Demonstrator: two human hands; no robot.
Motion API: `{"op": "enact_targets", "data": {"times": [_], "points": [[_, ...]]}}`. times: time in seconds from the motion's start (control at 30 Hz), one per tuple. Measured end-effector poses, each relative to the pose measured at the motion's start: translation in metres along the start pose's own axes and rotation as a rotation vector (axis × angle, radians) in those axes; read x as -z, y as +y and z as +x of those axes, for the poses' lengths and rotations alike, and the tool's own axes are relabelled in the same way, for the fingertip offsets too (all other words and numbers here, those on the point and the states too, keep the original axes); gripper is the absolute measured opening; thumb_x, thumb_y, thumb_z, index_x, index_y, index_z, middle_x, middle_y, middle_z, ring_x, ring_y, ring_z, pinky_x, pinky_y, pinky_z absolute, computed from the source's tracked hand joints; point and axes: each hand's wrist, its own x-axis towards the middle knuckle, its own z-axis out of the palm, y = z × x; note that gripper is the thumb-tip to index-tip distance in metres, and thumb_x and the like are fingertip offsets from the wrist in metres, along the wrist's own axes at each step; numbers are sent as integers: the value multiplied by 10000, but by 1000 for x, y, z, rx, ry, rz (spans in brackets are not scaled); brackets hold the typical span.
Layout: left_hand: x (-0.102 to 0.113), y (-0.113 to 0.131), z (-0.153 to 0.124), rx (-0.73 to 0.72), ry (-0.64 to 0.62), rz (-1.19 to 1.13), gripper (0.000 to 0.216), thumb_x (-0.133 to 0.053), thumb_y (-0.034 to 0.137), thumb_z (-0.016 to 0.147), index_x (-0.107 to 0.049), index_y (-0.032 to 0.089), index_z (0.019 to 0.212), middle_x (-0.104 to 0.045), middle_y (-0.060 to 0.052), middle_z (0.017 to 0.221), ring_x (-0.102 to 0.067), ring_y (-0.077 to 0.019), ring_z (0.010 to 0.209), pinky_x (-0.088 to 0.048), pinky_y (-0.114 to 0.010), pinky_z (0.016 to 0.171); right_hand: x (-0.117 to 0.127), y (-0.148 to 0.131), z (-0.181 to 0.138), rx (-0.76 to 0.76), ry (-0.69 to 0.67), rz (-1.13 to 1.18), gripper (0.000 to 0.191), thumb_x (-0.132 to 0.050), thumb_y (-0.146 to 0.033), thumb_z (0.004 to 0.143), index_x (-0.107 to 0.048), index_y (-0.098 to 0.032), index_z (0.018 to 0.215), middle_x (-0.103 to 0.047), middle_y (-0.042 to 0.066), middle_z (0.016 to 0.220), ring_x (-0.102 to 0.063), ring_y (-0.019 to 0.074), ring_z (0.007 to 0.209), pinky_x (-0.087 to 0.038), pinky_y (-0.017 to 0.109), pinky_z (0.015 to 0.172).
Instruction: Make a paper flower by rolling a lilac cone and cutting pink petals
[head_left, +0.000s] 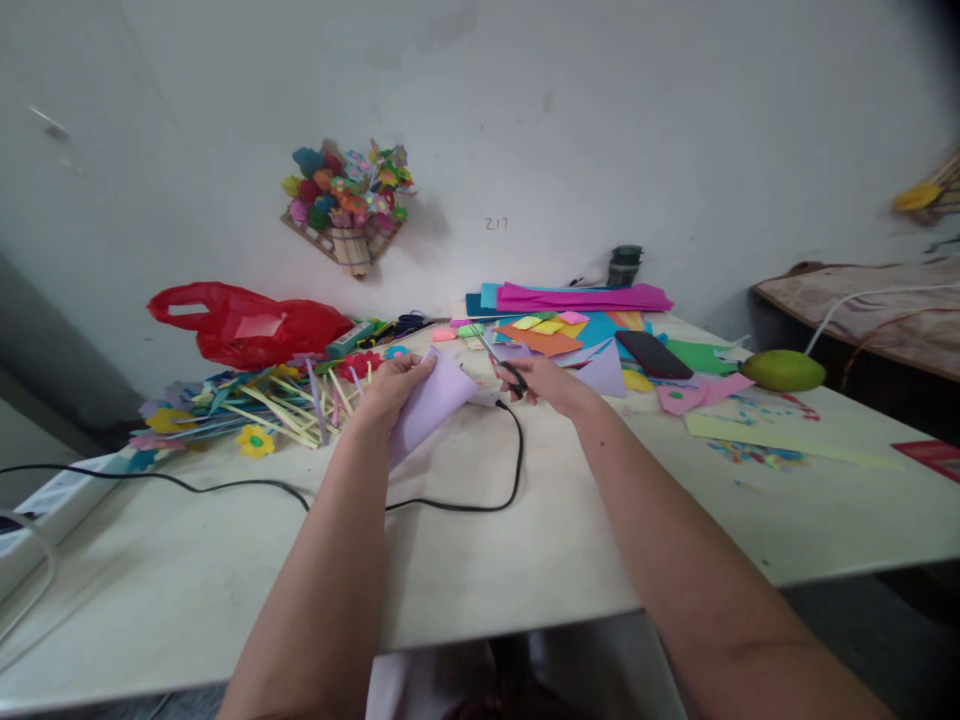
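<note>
At a pale table (487, 575) along a wall, a person's left hand (396, 388) gripped a sheet of lilac paper (436, 405) near its upper edge, while the right hand (546, 385) was closed around the black handles of a pair of scissors (513, 374). The paper stood tilted over the tabletop, just left of the scissors, whose blades pointed up and away, apart from its right corner; how far they were parted could not be told. A clean cut appeared to call for the left hand to keep the sheet taut, fingers well back from the cutting line, and to feed the paper into the blades for long, steady strokes. A black cord (450, 508) looped on the table nearby, seemingly best kept clear of the scissors. Paper flowers (256, 441) lay to the left.
</note>
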Motion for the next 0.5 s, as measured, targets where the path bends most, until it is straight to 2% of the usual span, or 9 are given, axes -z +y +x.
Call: {"op": "enact_targets", "data": {"times": [0.1,0.27,0.4,0.5], "points": [[0,1,0,32,-38,-98,502,-811,551,491,-527,178,671,-493,55,540,-400,-74,448,-275,-217,439,-4,-6,-7,31,-166,19,217,-632,-374,814,-647,-167,878,-657,22,746,-580,90,563,-292,158,361],[1,2,-1,26,-47,-115,498,-812,540,503,-538,177,705,-512,54,564,-414,-74,450,-279,-221,440,-7,-10,-12,34,-338,-56,150,-575,-329,806,-585,-179,798,-647,12,772,-569,93,592,-328,158,395],[1,2,-1,12,-55,-109,482,-807,533,521,-526,181,692,-494,59,555,-389,-67,440,-253,-221,433,-9,-13,-13,67,-397,-82,122,-531,-278,783,-513,-185,706,-623,4,760,-554,88,598,-330,153,407],[1,1,-1,-10,-35,-56,464,-794,541,543,-541,178,682,-492,51,551,-396,-72,447,-259,-224,438,-11,-15,-13,88,-381,-100,118,-548,-298,781,-536,-187,742,-607,-4,745,-551,92,589,-343,166,401]]}}
